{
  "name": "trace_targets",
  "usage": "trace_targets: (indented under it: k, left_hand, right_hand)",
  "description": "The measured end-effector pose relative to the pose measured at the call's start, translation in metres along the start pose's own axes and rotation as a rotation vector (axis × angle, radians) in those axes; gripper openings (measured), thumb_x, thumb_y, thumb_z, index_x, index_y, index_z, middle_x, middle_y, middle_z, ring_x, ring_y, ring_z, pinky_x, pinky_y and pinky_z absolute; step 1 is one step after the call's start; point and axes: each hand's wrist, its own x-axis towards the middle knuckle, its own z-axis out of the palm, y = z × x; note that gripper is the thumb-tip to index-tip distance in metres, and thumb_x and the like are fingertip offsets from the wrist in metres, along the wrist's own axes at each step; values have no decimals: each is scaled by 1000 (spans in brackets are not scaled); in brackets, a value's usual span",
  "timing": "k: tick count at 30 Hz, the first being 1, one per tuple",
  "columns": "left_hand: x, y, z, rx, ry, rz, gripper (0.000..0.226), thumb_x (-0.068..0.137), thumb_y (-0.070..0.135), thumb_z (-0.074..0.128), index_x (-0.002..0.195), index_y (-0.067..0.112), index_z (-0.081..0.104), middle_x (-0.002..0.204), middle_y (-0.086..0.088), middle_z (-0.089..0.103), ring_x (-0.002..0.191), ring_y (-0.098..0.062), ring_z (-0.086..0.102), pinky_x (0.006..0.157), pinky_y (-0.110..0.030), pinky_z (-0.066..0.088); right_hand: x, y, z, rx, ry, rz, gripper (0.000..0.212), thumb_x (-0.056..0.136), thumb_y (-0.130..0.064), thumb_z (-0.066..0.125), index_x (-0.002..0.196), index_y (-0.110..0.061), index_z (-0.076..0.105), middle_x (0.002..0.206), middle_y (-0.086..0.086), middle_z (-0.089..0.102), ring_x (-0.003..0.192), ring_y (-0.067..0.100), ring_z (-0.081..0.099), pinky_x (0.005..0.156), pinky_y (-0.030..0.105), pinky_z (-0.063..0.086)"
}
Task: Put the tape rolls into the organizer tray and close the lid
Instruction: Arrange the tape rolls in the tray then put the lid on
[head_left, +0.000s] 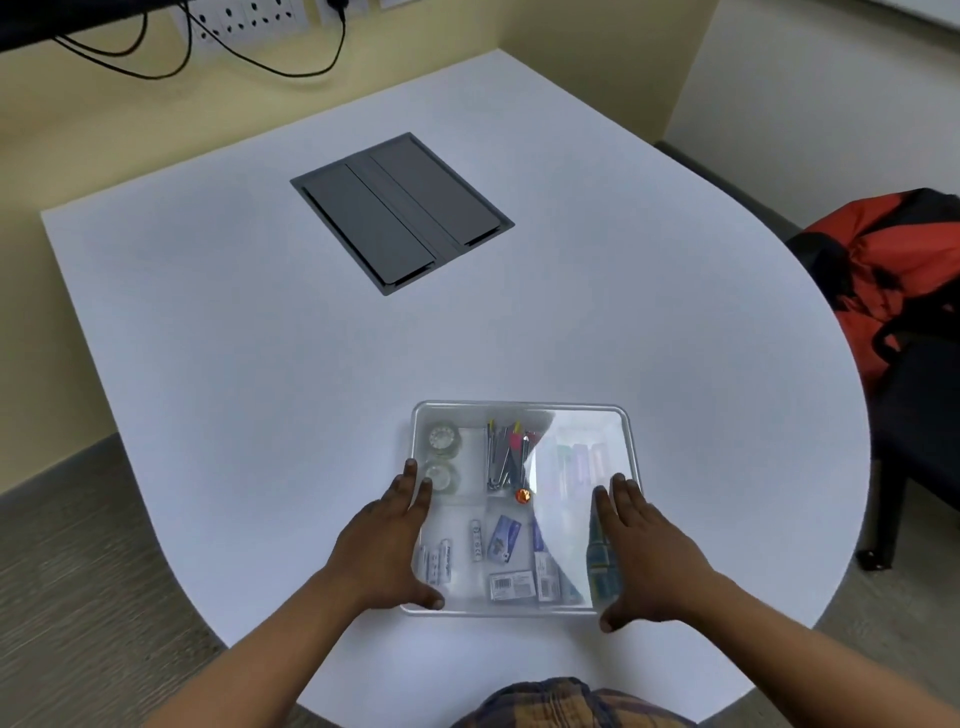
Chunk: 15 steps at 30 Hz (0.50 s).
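A clear plastic organizer tray (519, 406) sits on the white table near me, with its transparent lid (582, 441) lying flat over it. Two clear tape rolls (444, 439) lie in the tray's far left compartment, one behind the other, seen through the lid. My left hand (387, 540) rests flat on the lid's left edge, fingers spread, thumb at the near rim. On the right edge my right hand (641, 545) lies the same way, thumb just off the near right corner. Neither hand holds anything.
Other compartments hold batteries (439, 564), small boxes (505, 538), metal clips (506, 457) and an orange round piece (522, 496). A grey cable hatch (402, 213) is set in the table further back. An orange and black bag (893, 270) rests on a chair at right.
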Motion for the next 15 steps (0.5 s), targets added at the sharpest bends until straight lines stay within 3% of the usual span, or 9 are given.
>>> trace_targets:
  k: [3,8,15]
  left_hand:
    - [15,-2,-13,12,-36,4,146,48,74,74,147,21,-20,151,-3,-37,147,-18,-10,117,-35,20]
    - [33,-5,-30,62,-78,-12,152,46,66,82,147,17,-20,151,-6,-34,147,-21,-6,116,-35,20]
    - [33,-4,-28,103,-45,-68,152,42,69,81,149,21,-16,155,-3,-29,147,-17,-10,118,-40,13]
  right_hand:
    - [14,5,-21,-34,-20,-29,153,50,-65,83,147,-11,-23,156,13,-25,146,27,-17,117,35,4]
    - [31,13,-49,-112,-19,-48,144,55,-49,89,150,-13,-14,160,13,-15,148,27,-4,117,38,17]
    - [34,22,-40,-123,64,-42,146,49,-54,89,152,-19,-8,162,7,-8,148,18,-5,119,39,4]
